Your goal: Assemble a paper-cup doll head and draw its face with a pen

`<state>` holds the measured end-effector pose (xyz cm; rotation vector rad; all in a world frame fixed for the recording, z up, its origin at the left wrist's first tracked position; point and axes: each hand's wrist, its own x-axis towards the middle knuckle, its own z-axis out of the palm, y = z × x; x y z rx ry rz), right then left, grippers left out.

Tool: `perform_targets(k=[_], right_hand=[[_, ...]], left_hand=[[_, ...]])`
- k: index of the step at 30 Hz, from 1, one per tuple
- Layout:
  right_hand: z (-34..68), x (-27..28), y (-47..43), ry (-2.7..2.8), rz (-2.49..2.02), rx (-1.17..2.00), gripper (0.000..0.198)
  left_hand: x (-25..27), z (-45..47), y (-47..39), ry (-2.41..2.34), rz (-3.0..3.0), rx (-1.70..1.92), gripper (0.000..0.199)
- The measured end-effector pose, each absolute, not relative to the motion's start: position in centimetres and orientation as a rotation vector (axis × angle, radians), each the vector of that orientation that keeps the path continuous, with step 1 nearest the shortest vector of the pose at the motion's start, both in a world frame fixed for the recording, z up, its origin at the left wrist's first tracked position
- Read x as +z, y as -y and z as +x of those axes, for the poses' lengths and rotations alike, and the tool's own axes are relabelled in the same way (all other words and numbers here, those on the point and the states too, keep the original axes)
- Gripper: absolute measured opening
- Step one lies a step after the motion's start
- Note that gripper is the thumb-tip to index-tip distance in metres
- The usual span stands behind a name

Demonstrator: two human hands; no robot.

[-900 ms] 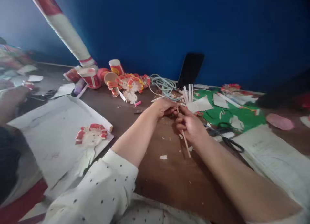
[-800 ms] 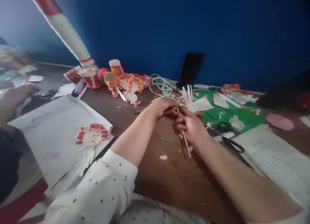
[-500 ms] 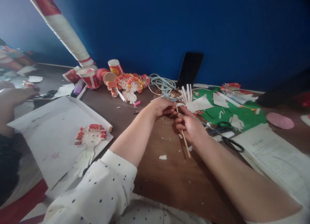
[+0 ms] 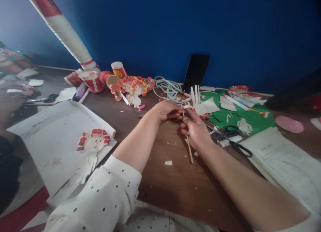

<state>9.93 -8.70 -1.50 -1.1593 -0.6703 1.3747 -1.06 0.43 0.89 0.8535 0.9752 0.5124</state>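
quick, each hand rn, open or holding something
Left hand: at the upper end of the stick, by a paper strip; grip cannot be told.
Right hand: closed, holding the stick.

"What's the stick (image 4: 189, 150) like?"
"Thin, pale and straight, slanting with its near end to the right."
"And the white paper (image 4: 200, 109)?"
"Just right of the stick's far end, fringed with narrow strips (image 4: 196, 95); one bends left towards that end, whether wrapped I can't tell."
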Motion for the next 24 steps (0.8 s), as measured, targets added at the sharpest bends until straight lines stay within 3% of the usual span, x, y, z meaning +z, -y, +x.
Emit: perform_targets(k=[7, 24], right_hand=[[10.0, -1.7, 8.8, 0.772, -1.139, 1.358, 0.032], [9.8, -1.5, 9.2, 0.894, -1.211, 1.316, 0.037]], left_hand=[[1.1, -1.3, -0.5, -0.955, 0.838, 0.477, 0.017], [0.2, -1.1, -1.1, -1.006, 0.853, 0.474, 0.012]])
